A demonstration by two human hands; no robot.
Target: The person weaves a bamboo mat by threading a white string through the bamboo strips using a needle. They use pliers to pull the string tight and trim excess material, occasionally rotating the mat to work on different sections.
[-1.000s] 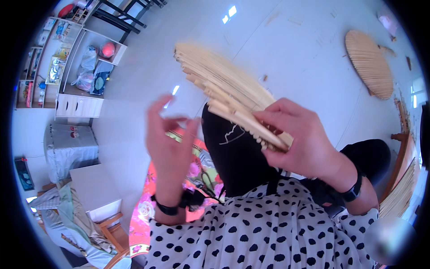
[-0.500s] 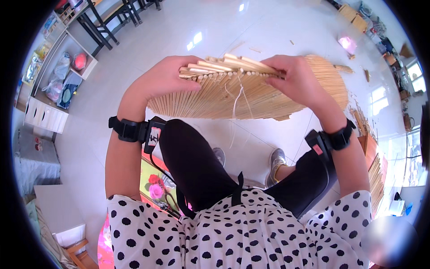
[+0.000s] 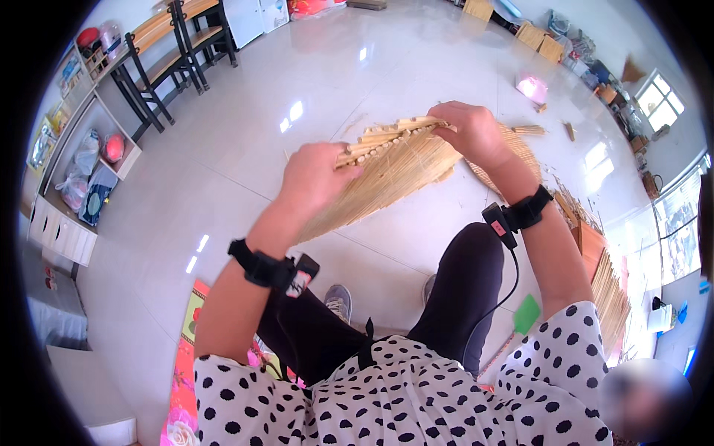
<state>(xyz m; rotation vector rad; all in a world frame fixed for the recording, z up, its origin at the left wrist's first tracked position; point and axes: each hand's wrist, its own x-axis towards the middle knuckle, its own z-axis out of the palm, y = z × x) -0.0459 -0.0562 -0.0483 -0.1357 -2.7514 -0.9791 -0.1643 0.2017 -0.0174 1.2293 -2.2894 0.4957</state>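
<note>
A fan-shaped mat of pale straw-coloured stalks [image 3: 398, 175] hangs in the air before my knees, tilted with its right end farther away. My left hand [image 3: 316, 178] is closed on the near left end of its thick, layered upper edge. At the far right end, my right hand [image 3: 472, 134] grips the same edge, fingers bent over the stalk ends. The cut ends show as a row of small round tips between the two hands. Part of the mat's left side is hidden behind my left hand and forearm.
Another stalk mat [image 3: 512, 149] lies on the tiled floor beyond my right wrist. Bundled stalks [image 3: 613, 297] lean at the right by a brown box [image 3: 591, 249]. Chairs [image 3: 160, 63] and a shelf unit [image 3: 82, 167] stand left. A green fly swatter [image 3: 526, 314] is beside my right thigh.
The mat has swung from nearly level to slanting, its left end drawn nearer and right end farther. Both hands moved with it, still gripping. My view has shifted, showing more far floor.
</note>
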